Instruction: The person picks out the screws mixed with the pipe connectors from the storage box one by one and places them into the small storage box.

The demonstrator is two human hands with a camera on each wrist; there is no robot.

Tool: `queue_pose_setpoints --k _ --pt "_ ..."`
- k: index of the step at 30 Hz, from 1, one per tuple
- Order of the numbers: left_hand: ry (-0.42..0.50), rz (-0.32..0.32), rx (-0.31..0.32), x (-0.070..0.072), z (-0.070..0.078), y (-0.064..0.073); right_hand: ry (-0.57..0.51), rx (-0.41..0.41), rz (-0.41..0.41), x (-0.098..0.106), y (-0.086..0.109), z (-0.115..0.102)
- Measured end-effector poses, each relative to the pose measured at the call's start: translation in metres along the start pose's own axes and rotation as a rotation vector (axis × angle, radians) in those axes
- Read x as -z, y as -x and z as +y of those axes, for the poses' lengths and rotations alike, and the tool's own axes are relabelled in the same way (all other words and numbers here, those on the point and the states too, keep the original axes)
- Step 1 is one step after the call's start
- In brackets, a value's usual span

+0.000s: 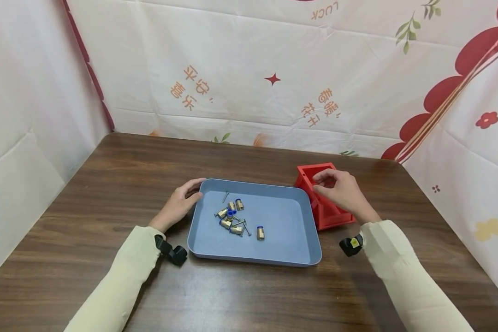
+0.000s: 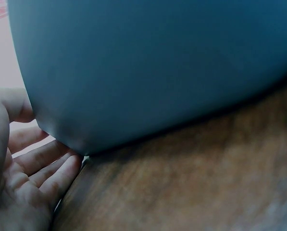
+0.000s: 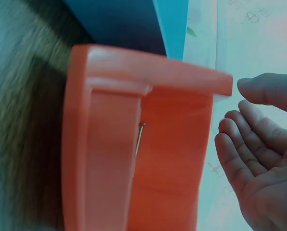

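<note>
My left hand (image 1: 182,203) rests against the left end of a shallow blue tray (image 1: 282,216), its fairly straight fingers (image 2: 61,175) touching the outer wall near the far corner. Inside the tray's left half lie brass push-in fittings (image 1: 236,229) with blue collars, mixed with several thin screws (image 1: 246,228). One separate fitting (image 1: 260,233) stands nearer the middle. Over a red open box (image 1: 332,219) hovers my right hand (image 1: 342,191), fingers loosely bent and holding nothing. A small screw (image 3: 140,139) shows inside that box in the right wrist view.
The red box stands close beside the tray's right end on a brown wooden table (image 1: 249,295). A printed white cloth (image 1: 232,60) hangs behind the table and along both sides. Each wrist wears a small black camera, such as the left one (image 1: 176,254).
</note>
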State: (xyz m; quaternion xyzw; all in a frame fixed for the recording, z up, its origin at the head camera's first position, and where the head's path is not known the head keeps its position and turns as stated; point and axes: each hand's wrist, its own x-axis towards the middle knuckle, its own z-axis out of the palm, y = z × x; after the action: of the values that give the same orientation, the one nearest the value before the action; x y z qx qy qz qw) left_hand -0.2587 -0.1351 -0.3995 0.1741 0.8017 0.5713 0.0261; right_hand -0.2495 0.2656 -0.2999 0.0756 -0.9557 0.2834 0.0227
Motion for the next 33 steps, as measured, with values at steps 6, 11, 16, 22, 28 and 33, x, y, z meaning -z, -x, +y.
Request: queue_pose_setpoints --k 6,11,16,22,28,33 --pt "0.003 0.006 0.002 0.000 -0.002 -0.001 -0.006 0.042 0.004 -0.004 -0.007 -0.008" --pt "0.007 0.008 -0.002 0.000 -0.002 0.000 -0.027 0.082 0.017 -0.010 -0.014 -0.018" --pt "0.003 0.009 0.001 0.000 -0.001 0.000 -0.061 0.120 0.020 -0.016 -0.019 -0.026" --pt "0.005 0.017 -0.004 0.000 -0.001 -0.001 -0.080 0.101 -0.001 -0.025 -0.025 -0.034" --pt "0.012 0.015 -0.001 0.000 -0.003 -0.002 -0.095 0.116 -0.005 -0.032 -0.029 -0.040" --pt "0.016 0.018 -0.003 0.000 -0.002 -0.001 -0.105 0.125 -0.007 -0.036 -0.031 -0.042"
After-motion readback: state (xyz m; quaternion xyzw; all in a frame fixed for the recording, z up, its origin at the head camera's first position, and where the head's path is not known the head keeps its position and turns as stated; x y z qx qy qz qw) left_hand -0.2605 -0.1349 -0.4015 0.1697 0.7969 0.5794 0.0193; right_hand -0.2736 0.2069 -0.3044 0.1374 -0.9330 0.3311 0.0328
